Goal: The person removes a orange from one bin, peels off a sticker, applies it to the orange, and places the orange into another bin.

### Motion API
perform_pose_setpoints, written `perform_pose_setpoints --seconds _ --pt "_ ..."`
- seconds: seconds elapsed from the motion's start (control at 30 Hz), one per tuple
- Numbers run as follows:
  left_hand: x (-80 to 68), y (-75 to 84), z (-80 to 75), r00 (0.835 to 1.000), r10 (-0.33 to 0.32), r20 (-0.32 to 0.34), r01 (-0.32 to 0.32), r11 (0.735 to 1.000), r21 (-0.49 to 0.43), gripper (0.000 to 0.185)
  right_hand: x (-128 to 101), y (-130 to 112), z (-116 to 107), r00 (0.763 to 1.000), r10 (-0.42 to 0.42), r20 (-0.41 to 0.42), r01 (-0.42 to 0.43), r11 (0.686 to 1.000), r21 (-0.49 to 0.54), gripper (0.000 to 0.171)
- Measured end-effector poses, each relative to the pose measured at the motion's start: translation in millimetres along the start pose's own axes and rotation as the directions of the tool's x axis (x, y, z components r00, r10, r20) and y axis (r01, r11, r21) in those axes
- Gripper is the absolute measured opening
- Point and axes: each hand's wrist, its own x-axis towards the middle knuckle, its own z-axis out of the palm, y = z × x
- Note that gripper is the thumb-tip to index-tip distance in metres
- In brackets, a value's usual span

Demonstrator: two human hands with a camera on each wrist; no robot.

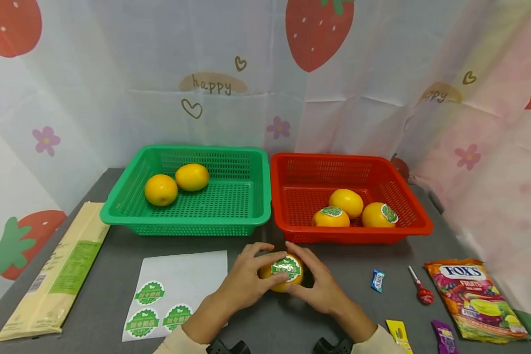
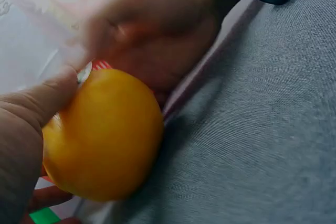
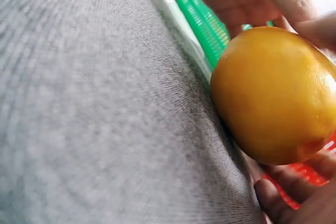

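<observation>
We are looking past our fingers at two baskets standing side by side on the grey table (image 1: 115,275), their rims touching. The green basket (image 1: 243,216), beyond our left fingertips, is holding two bare oranges (image 1: 161,190) that are lying against each other near its left wall. The red basket (image 1: 292,231), just beyond our right fingertips, is holding three oranges bunched together (image 1: 346,201), and two of them are wearing green stickers.

Between the fingers of both hands we are holding one orange (image 1: 283,280) just in front of the baskets, low over the table. It is smooth, glossy and yellow-orange, and a round green sticker (image 1: 285,268) with white edging is sitting on its upper face. Our left hand (image 1: 243,282) is curling around its left side, with the thumb lying along the sticker's lower edge (the left wrist view shows that thumb pressing at the sticker's rim). Our right hand (image 1: 320,285) is cupping the right side, fingers curled around the fruit.

Left of our left fingers a white sheet (image 1: 181,275) is lying with three more green stickers (image 1: 149,293) on it, and farther left a long cream packet (image 1: 57,275). Right of our right fingers are lying a small blue sweet (image 1: 377,280), a red lollipop (image 1: 422,292) and a bag of sweets (image 1: 473,300).
</observation>
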Motion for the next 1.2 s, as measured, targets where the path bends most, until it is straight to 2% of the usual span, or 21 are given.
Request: perform_pose_setpoints --seconds 0.1,0.17,0.3,0.43,0.57,0.63,0.7,0.8,0.9,0.97,1.07,1.13,1.2 --pt "-3.1 -5.5 6.6 1.000 -0.008 -0.008 0.007 0.999 -0.052 0.046 1 -3 1 0.992 -0.111 -0.057 0.113 0.993 0.030 0.058" --pt "-4.9 -8.9 10.8 0.999 0.005 -0.033 -0.008 0.996 -0.084 0.046 1 -6 3 0.987 -0.138 -0.082 0.140 0.990 0.027 0.048" --pt "-7.6 -13.7 14.3 0.995 0.008 -0.100 -0.023 0.989 -0.147 0.046 0 -6 6 0.986 -0.134 -0.095 0.136 0.990 0.022 0.036" --pt "-5.7 -14.9 13.4 0.994 -0.006 -0.113 -0.015 0.982 -0.186 0.044 3 -3 4 0.984 -0.105 -0.141 0.119 0.989 0.092 0.030" --pt "-3.3 -14.5 12.8 0.993 -0.026 -0.114 0.002 0.979 -0.206 0.041 3 0 -1 0.979 -0.016 -0.206 0.050 0.986 0.160 0.025" --pt "-3.9 -14.6 13.2 0.993 -0.035 -0.117 0.012 0.980 -0.197 0.040 2 1 -3 0.976 0.044 -0.215 -0.004 0.983 0.181 0.024" --pt "-5.7 -14.8 13.8 0.992 -0.014 -0.122 -0.004 0.989 -0.146 0.042 2 1 -3 0.973 0.098 -0.211 -0.056 0.978 0.199 0.024" --pt "-7.8 -15.7 14.8 0.986 0.095 -0.140 -0.101 0.994 -0.035 0.042 2 0 -2 0.968 0.155 -0.199 -0.109 0.968 0.225 0.023" --pt "-9.0 -16.2 15.3 0.973 0.189 -0.132 -0.181 0.981 0.066 0.042 3 -2 0 0.960 0.191 -0.207 -0.138 0.959 0.249 0.023" --pt "-9.2 -16.3 15.2 0.975 0.194 -0.113 -0.186 0.980 0.076 0.043 3 -2 1 0.956 0.193 -0.220 -0.143 0.964 0.224 0.024" --pt "-9.5 -16.7 15.1 0.985 0.149 -0.086 -0.144 0.988 0.064 0.050 2 -4 3 0.967 0.137 -0.215 -0.112 0.986 0.127 0.028" --pt "-8.7 -17.0 15.6 0.987 0.135 -0.092 -0.131 0.990 0.048 0.054 2 -6 3 0.973 0.095 -0.209 -0.083 0.995 0.063 0.031" --pt "-7.2 -16.8 16.6 0.985 0.135 -0.109 -0.132 0.991 0.031 0.056 5 -14 1 0.976 0.081 -0.200 -0.073 0.996 0.043 0.030"
